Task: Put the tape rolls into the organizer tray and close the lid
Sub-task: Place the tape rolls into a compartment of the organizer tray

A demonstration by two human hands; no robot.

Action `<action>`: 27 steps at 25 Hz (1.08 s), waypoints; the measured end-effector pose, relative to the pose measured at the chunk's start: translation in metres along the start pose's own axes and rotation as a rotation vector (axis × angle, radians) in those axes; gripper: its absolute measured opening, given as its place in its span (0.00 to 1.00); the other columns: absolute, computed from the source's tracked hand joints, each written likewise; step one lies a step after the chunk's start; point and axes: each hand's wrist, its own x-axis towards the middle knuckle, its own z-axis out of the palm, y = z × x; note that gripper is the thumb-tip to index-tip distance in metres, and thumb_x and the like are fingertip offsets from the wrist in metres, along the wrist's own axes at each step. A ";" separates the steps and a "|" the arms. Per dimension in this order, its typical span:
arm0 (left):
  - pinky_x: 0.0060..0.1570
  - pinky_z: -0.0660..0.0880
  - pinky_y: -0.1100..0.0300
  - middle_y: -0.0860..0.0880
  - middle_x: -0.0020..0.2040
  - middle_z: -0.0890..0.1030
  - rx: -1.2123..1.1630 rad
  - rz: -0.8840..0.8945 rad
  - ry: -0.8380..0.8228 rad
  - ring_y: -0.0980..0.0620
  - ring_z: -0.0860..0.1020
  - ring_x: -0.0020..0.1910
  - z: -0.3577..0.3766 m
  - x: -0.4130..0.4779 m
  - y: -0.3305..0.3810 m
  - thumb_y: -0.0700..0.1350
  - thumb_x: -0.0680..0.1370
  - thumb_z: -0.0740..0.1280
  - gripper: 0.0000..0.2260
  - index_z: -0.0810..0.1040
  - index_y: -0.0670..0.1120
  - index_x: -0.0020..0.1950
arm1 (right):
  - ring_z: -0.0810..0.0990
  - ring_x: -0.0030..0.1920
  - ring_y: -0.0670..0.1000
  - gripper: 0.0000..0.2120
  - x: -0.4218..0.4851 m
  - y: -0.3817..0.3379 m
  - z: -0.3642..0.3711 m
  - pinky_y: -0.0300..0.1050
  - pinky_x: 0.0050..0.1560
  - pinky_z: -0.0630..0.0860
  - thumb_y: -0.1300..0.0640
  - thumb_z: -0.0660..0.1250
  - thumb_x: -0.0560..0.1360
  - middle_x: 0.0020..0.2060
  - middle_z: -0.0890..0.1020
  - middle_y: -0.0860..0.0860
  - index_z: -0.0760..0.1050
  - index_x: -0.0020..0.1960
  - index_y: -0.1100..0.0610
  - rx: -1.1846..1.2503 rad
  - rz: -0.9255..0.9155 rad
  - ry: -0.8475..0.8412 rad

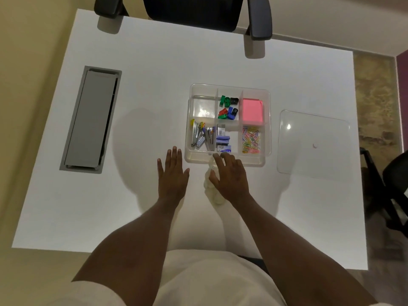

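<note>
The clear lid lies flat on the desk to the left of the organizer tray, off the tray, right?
Not quite. The head view shows the clear lid lying flat on the desk to the right of the organizer tray, not the left. It is off the tray, as you say.

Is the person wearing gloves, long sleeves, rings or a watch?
No gloves: the left hand and right hand are bare. No rings or watch show. Both forearms are uncovered; a short cream-white sleeve shows only near the left upper arm.
</note>
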 end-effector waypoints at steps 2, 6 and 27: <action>0.82 0.43 0.39 0.46 0.85 0.45 -0.004 -0.011 -0.025 0.47 0.43 0.84 0.000 0.008 -0.001 0.57 0.86 0.52 0.32 0.45 0.46 0.84 | 0.80 0.61 0.59 0.27 0.027 -0.006 -0.007 0.54 0.59 0.78 0.44 0.69 0.76 0.62 0.81 0.59 0.74 0.69 0.58 0.045 0.006 0.052; 0.82 0.44 0.40 0.47 0.85 0.42 -0.038 -0.013 -0.038 0.48 0.41 0.84 0.007 0.012 -0.003 0.58 0.85 0.51 0.32 0.42 0.47 0.84 | 0.77 0.62 0.56 0.26 0.100 -0.009 -0.019 0.50 0.59 0.78 0.46 0.67 0.77 0.64 0.78 0.57 0.71 0.71 0.57 0.125 0.104 0.037; 0.82 0.39 0.44 0.51 0.84 0.36 -0.063 -0.023 -0.017 0.52 0.36 0.83 0.020 0.014 -0.010 0.60 0.86 0.51 0.33 0.39 0.50 0.84 | 0.76 0.60 0.60 0.18 0.265 -0.002 0.026 0.51 0.58 0.73 0.66 0.68 0.76 0.59 0.77 0.60 0.71 0.65 0.62 0.087 0.190 -0.282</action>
